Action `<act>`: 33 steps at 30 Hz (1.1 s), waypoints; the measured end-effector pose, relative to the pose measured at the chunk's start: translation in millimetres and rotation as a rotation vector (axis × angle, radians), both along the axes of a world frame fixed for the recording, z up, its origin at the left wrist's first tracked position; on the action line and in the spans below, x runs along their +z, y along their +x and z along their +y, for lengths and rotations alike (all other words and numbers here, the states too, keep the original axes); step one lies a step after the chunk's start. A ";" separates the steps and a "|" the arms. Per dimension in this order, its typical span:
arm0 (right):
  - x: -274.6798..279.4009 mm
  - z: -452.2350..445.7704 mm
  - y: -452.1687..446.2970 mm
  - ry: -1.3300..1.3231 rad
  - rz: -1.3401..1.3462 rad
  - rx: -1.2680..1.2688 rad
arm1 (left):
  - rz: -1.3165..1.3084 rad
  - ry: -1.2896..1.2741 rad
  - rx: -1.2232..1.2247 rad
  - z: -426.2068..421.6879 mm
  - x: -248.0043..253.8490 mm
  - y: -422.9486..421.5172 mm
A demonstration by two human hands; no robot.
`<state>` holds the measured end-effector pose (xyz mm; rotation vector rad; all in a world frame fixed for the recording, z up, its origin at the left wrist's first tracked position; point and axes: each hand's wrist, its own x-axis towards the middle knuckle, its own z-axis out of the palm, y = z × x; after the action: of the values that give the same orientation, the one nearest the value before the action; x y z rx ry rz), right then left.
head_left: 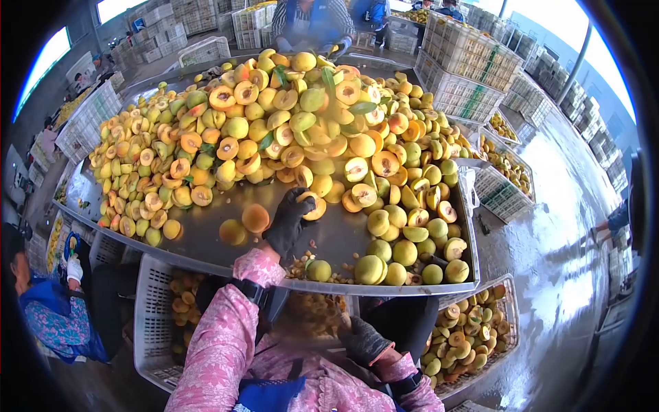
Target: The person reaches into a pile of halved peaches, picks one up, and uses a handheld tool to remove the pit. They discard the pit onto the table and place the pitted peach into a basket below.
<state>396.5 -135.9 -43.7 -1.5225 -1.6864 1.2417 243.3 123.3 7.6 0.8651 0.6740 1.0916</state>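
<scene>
My left hand (287, 221), in a black glove, reaches over the metal table (206, 244) with its fingers closed on a halved peach (314, 207). Below the table's front edge, near my lap, my right hand (365, 341) wears a dark glove and is closed; what it grips is blurred. A large pile of whole and halved peaches (237, 127) covers much of the table. Two peaches (255, 218) lie just left of my left hand. Small pits and scraps (302, 264) are scattered by the front edge.
Crates of peaches stand below the table at left (154, 309) and right (511, 329), and beyond its right side (504, 199). A person (312, 24) is across the table; a co-worker (62, 316) sits at left. Stacked crates (467, 65) rise behind.
</scene>
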 end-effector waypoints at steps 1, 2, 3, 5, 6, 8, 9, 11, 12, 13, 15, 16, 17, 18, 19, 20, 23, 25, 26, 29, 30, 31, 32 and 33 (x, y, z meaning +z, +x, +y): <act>4.4 -0.1 5.2 -0.014 0.037 0.000 | -0.178 -0.059 -0.072 -19.2 12.8 -4.6; 9.6 0.0 8.7 -0.030 0.076 0.004 | -0.267 -0.120 -0.127 -29.8 7.4 -10.5; 16.3 1.9 10.5 -0.028 0.127 0.037 | -0.356 -0.179 -0.178 -40.6 1.2 -18.8; 33.4 7.0 8.8 -0.045 0.203 0.080 | -0.489 -0.322 -0.181 -67.2 -1.9 -28.6; 42.7 9.7 6.0 -0.062 0.228 0.089 | -0.533 -0.406 -0.135 -85.4 6.9 -28.7; 57.3 14.8 -3.1 -0.031 0.273 0.110 | -0.710 -0.601 -0.161 -109.8 17.1 -32.9; 83.5 18.4 -13.9 -0.124 0.355 0.053 | -0.493 -0.427 -0.130 -119.4 16.3 -34.4; 115.7 27.0 -27.5 -0.231 0.307 0.030 | -0.181 -0.159 -0.075 -136.2 9.3 -34.8; 119.4 29.5 -29.8 -0.249 0.176 0.069 | -0.083 -0.068 -0.043 -142.6 4.0 -35.1; 120.4 27.8 -32.1 -0.267 0.046 0.105 | 0.016 0.018 -0.006 -148.9 -1.3 -35.3; 96.5 22.8 -35.2 -0.093 0.066 0.104 | -0.024 -0.049 0.029 -154.1 -8.3 -36.6; 91.3 21.8 -37.4 -0.043 0.090 0.095 | -0.028 -0.056 0.038 -156.9 -5.9 -36.9; 87.1 21.1 -39.8 0.007 0.115 0.086 | 0.000 -0.014 0.034 -162.4 -1.6 -38.1; 82.8 21.7 -41.9 0.041 0.119 0.077 | -0.034 -0.044 0.022 -166.5 6.7 -38.5; 79.1 22.3 -43.8 0.075 0.124 0.068 | -0.068 -0.076 0.010 -170.6 15.1 -38.9; 77.8 22.0 -45.9 0.110 0.128 0.059 | -0.166 -0.182 -0.011 -173.7 23.9 -38.7; 81.5 21.4 -50.5 0.097 0.215 0.034 | -0.027 -0.072 0.054 -181.8 24.6 -33.1; 71.8 19.8 -49.9 0.155 0.059 0.066 | 0.065 0.017 0.113 -185.6 12.5 -29.2; 68.0 19.3 -49.6 0.197 -0.026 0.092 | 0.040 -0.003 0.127 -185.0 -1.9 -26.8; 62.9 20.5 -50.9 0.312 -0.173 0.144 | 0.228 0.170 0.144 -189.7 4.5 -27.5; 62.4 21.1 -51.9 0.337 -0.189 0.150 | 0.335 0.267 0.143 -191.0 9.4 -28.7; 62.0 21.3 -53.0 0.343 -0.175 0.140 | 0.357 0.257 0.137 -191.3 8.2 -29.4; 49.3 21.7 -54.4 0.324 -0.140 0.138 | 0.379 0.247 0.130 -191.5 5.7 -30.2; 36.6 22.1 -55.8 0.304 -0.106 0.136 | 0.400 0.237 0.124 -191.5 2.7 -30.3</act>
<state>340.7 -113.7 -7.1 -1.3284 -1.9725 0.9295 213.0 -68.1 10.3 1.2794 0.9513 1.1342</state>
